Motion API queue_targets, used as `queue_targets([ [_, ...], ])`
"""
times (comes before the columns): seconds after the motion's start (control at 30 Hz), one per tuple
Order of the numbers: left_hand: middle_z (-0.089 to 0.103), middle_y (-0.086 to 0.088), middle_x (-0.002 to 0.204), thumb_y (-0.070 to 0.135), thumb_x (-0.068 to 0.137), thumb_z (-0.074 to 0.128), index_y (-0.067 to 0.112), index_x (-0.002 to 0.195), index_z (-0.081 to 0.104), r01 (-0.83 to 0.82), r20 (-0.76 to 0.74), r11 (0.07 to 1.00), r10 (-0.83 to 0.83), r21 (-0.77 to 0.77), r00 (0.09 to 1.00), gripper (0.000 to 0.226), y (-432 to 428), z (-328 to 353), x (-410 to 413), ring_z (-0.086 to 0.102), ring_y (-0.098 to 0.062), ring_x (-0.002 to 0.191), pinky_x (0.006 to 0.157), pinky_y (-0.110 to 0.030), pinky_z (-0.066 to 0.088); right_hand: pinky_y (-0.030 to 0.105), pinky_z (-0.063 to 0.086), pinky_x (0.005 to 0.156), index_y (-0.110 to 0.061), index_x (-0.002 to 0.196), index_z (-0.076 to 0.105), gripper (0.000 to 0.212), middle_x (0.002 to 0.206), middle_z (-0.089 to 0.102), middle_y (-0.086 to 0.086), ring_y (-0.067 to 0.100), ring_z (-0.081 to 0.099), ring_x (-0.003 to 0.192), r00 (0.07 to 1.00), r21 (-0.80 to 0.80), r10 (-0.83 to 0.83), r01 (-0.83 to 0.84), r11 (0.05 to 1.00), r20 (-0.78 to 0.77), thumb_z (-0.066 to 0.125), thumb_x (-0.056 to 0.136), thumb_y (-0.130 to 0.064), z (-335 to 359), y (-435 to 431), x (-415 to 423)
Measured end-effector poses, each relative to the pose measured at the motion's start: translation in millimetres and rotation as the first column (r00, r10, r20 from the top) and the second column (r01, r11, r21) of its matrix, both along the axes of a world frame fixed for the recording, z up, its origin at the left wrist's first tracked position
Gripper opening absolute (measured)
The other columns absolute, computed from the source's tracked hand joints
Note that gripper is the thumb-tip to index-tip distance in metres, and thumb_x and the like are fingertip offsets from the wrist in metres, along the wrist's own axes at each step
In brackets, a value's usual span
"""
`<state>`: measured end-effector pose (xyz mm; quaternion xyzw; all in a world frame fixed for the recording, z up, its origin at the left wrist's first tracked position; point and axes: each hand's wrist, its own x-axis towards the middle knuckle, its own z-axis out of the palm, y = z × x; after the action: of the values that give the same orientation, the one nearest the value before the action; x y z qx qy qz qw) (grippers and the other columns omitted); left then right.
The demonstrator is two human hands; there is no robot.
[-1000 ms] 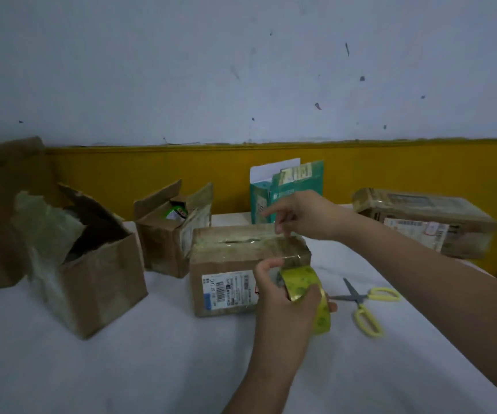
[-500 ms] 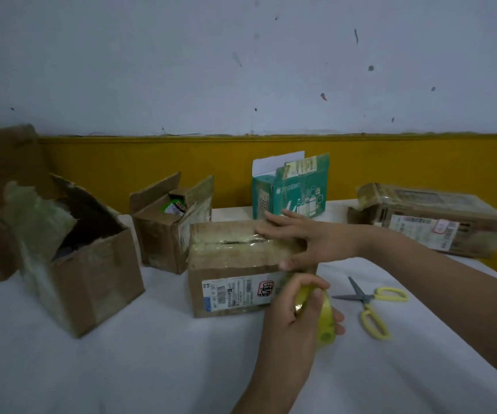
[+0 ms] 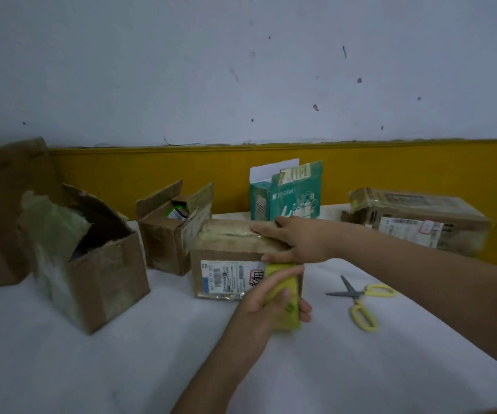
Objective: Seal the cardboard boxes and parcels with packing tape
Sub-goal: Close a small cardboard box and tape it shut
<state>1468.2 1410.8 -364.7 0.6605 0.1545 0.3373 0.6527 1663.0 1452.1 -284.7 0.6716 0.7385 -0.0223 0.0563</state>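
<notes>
Scissors (image 3: 360, 303): lie flat on the bench, blades closed and pointing left, yellow loop handles toward the right and near side; apart from every carton.
Bench (image 3: 62, 369): covered by a plain white sheet, filling the lower part of the view up to the wall.
Wall (image 3: 181, 70): pale, greyish white on its upper part, marked by small dark specks and a few short scratches.
Yellow band (image 3: 390, 171): painted strip along the foot of the wall, running the whole width behind the bench; its top edge is slightly uneven.
</notes>
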Motion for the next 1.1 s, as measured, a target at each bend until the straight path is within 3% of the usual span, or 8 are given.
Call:
queue_targets([
  [0.1,0.07,-0.012,0.077,0.014,0.098,0.053,0.022,0.135,0.056,-0.052,-0.004,0.999,0.052,-0.002,0.999,0.038,3.8,15.7,-17.1,0.067,-0.019,0.068,0.066,-0.025,0.054,0.042,0.042,0.098,-0.043,0.154,0.013,0.075,0.139,0.047,0.016,0.033,0.052,0.118,0.993,-0.069,-0.095,0.09,0.994,-0.075,0.033,0.09,-0.075,13.1,-2.0,-6.9],
  [0.2,0.067,-0.008,0.068,0.016,0.098,0.053,0.028,0.135,0.053,-0.056,-0.065,0.998,0.054,-0.037,0.996,0.039,0.8,21.3,-30.6,0.063,-0.018,0.055,0.053,-0.028,0.053,0.041,0.055,0.091,-0.039,0.154,0.022,0.072,0.145,0.045,0.013,0.03,0.056,0.114,0.955,-0.122,-0.198,0.174,0.977,-0.219,0.036,0.091,-0.071,23.9,-4.1,-9.6],
  [0.37,0.063,-0.016,0.06,0.023,0.101,0.053,0.038,0.135,0.05,-0.17,-0.171,0.984,0.157,-0.062,0.973,0.036,-5.8,7.4,-42.6,0.058,-0.023,0.049,0.05,-0.027,0.049,0.042,0.061,0.081,-0.035,0.152,0.031,0.074,0.155,0.033,0.005,0.033,0.05,0.124,0.85,-0.243,-0.329,0.246,0.938,-0.411,0.045,0.088,-0.07,32.2,5.1,-7.7],
  [0.57,0.063,-0.012,0.068,0.02,0.103,0.051,0.034,0.133,0.056,-0.209,-0.209,0.973,0.186,-0.094,0.96,0.033,3.5,12.2,-24.3,0.058,-0.017,0.045,0.044,-0.025,0.05,0.046,0.061,0.078,-0.024,0.139,0.051,0.067,0.118,0.067,0.002,0.023,0.067,0.102,0.758,-0.275,-0.385,0.277,0.921,-0.527,0.048,0.088,-0.068,30.8,14.2,1.9],
  [0.67,0.067,-0.012,0.073,0.025,0.103,0.051,0.036,0.134,0.057,-0.191,-0.234,0.975,0.162,-0.111,0.959,0.034,9.1,8.6,-15.2,0.06,-0.018,0.049,0.047,-0.027,0.053,0.046,0.061,0.078,-0.023,0.132,0.053,0.062,0.116,0.066,0.004,0.023,0.067,0.101,0.723,-0.266,-0.401,0.301,0.916,-0.563,0.047,0.089,-0.067,27.4,15.7,4.8],
  [0.8,0.068,-0.008,0.102,0.028,0.103,0.05,0.038,0.134,0.055,-0.212,-0.283,0.976,0.192,-0.04,0.94,0.033,17.5,8.7,-2.9,0.062,-0.02,0.049,0.047,-0.027,0.052,0.049,0.061,0.076,-0.023,0.129,0.056,0.059,0.113,0.067,0.004,0.026,0.067,0.102,0.685,-0.249,-0.415,0.333,0.909,-0.599,0.047,0.09,-0.066,24.2,18.7,9.7],
  [1.0,0.065,0.015,0.107,0.038,0.101,0.05,0.045,0.132,0.054,-0.206,-0.35,0.97,0.239,0.128,0.906,0.032,34.3,14.6,10.8,0.07,-0.034,0.056,0.065,-0.042,0.062,0.044,0.062,0.061,-0.014,0.115,0.065,0.053,0.096,0.069,0.007,0.023,0.069,0.083,0.715,0.041,-0.314,0.431,0.901,-0.625,0.051,0.091,-0.06,9.6,22.9,16.5],
  [1.1,0.066,0.017,0.099,0.039,0.1,0.051,0.048,0.127,0.058,-0.245,-0.35,0.956,0.289,0.163,0.891,0.029,35.4,13.4,11.8,0.07,-0.034,0.056,0.065,-0.046,0.062,0.043,0.063,0.065,-0.018,0.116,0.065,0.05,0.096,0.071,0.004,0.021,0.07,0.088,0.654,-0.002,-0.315,0.433,0.901,-0.688,0.059,0.088,-0.058,2.5,20.3,22.5],
])
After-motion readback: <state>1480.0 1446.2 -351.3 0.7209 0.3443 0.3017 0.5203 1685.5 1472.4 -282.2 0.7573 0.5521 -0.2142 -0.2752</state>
